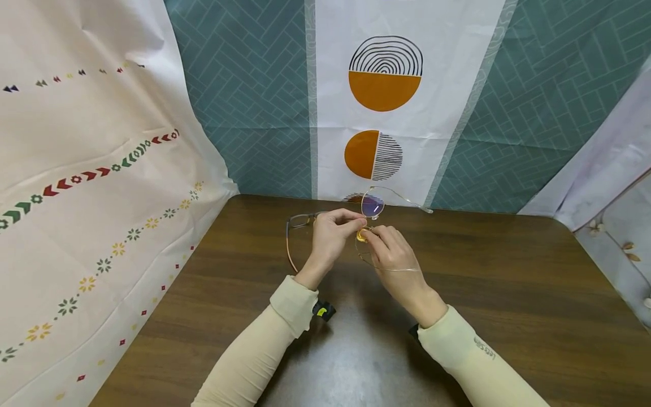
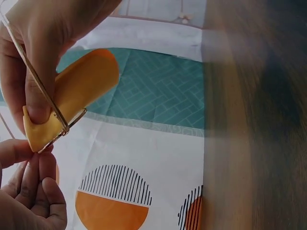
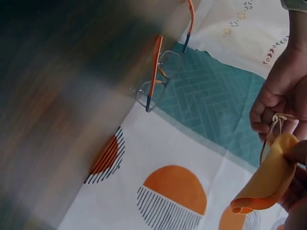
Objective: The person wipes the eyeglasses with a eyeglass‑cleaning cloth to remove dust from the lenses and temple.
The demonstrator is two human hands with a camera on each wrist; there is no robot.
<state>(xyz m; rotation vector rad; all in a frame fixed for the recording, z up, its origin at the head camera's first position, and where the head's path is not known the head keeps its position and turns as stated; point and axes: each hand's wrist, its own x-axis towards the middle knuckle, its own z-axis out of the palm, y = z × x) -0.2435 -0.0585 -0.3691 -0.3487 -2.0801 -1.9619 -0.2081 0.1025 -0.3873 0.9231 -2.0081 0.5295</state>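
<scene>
A pair of thin gold-rimmed eyeglasses [image 1: 373, 206] is held up above the table between both hands, one bluish lens showing and its temples spread. My left hand [image 1: 329, 233] pinches the frame near the bridge with thumb and fingertips. My right hand [image 1: 398, 257] pinches a yellow cloth [image 2: 86, 86] folded around the other lens, its thumb pressing on the cloth in the left wrist view. That lens is mostly hidden by the cloth. One gold temple crosses in front of the right hand.
A second pair of eyeglasses [image 3: 154, 67], with orange-brown temples and dark tips, lies on the wooden table [image 1: 244, 316] beyond the left hand. Patterned cloth hangs [image 1: 254, 102] behind the table's far edge, and a white printed cloth [image 1: 102, 226] hangs along the left.
</scene>
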